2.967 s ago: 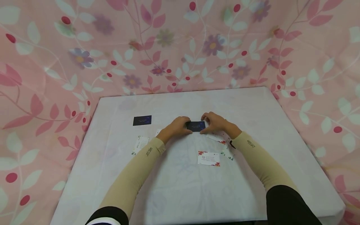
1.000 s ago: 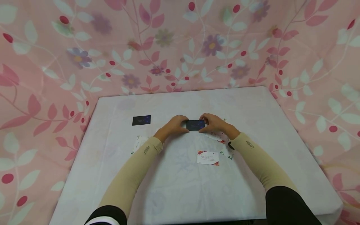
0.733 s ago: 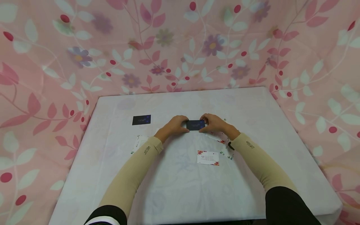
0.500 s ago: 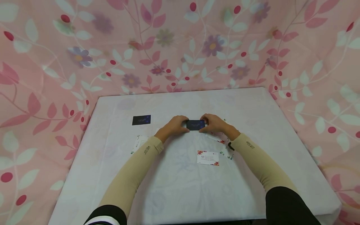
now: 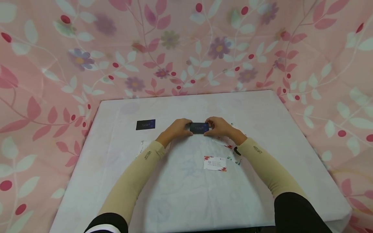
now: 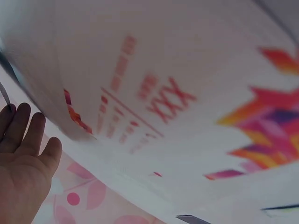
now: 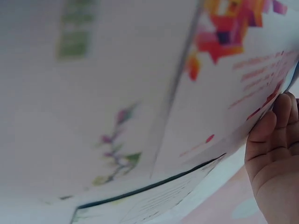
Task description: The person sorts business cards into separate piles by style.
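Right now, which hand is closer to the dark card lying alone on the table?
Left. The left hand is the one on the side of the lone dark card, though apart from it; the right hand lies farther off, beyond the held card.

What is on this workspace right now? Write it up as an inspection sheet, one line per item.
Surface: table under a white cloth.
Job's things: dark card held between both hands near the table's middle.
Clutter: second dark card lying flat to the left; white card with red flowers lying nearer the person; more white cards partly hidden under both forearms, count unclear.
Grippers: left hand pinches the dark card's left end; right hand pinches its right end.
Cables: nothing seen.
Surroundings: pink floral fabric behind and to both sides of the table. Wrist views are filled with blurred white cards at close range.
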Tool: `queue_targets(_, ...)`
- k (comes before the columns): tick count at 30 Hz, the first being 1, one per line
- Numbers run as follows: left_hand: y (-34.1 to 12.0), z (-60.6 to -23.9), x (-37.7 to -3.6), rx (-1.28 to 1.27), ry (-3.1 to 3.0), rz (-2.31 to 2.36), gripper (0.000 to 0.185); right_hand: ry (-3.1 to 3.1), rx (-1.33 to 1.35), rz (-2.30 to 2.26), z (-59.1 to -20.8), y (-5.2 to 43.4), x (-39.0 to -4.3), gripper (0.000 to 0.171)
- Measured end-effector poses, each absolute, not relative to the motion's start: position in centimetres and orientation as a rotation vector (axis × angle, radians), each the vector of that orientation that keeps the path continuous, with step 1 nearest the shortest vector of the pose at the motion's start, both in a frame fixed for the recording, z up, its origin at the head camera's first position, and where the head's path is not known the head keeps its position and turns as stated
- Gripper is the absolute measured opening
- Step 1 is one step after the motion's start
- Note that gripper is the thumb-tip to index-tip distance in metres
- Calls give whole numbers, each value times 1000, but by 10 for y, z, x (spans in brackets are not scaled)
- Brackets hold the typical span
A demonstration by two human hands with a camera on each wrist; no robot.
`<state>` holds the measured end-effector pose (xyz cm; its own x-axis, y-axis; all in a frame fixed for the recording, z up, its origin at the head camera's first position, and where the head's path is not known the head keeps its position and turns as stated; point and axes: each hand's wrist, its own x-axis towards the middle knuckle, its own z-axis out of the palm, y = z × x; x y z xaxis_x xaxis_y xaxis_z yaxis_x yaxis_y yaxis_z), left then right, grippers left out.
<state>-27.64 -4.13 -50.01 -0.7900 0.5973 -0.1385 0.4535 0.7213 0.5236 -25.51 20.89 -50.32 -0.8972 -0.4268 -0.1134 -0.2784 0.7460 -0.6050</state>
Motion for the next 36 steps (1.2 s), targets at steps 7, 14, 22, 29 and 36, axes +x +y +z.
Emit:
queue_targets(7, -58, -495, -278, 830, 2676, 644, 65, 2720, -570, -894, -501, 194, -259, 60)
queue_targets(14, -90, -488, -277, 845, 2742, 634, 66, 2741, -610, -956, -496, 169, -260, 61)
queue_targets(22, -132, -478, -280, 833, 2827, 516, 63, 2759, -659, -959, -486, 132, -266, 61)
queue_targets(29, -174, -475, -281, 779, 2840, 468, 64, 2731, -650, -942, -489, 89, -273, 62)
queue_targets(36, -197, -475, -279, 770, 2866, 519, 63, 2753, -607, -952, -494, 63, -276, 62)
